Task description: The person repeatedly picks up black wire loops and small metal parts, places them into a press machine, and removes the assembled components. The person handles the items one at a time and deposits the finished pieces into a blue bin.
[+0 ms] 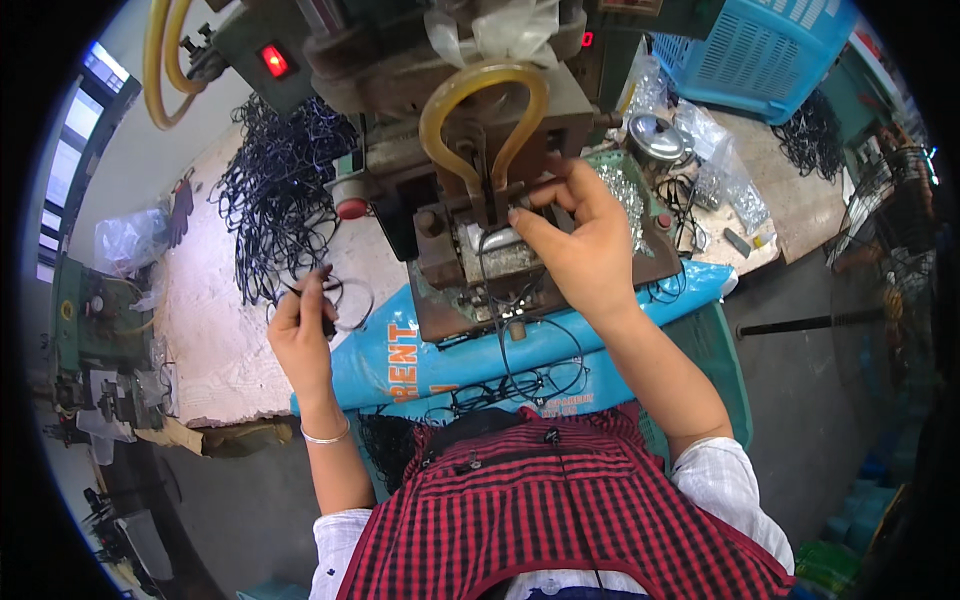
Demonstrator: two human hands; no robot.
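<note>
Black thin looped wire (345, 300), left hand (300, 335) pinching

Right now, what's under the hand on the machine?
Under the right hand lies the machine's rusty metal block, with thin black wire trailing down from it. What the fingers press is covered.

The press machine (480, 150) stands at the middle of the workbench (215, 340), its die block (500, 255) at the front edge. Left of it lies a heap of wire loops (275, 200) — behind the left hand (300, 335). The right hand (575, 245) rests on the die block. A plastic basket (760, 55) sits at the bench's back right corner — bags of small parts (725, 170) before it.
</note>
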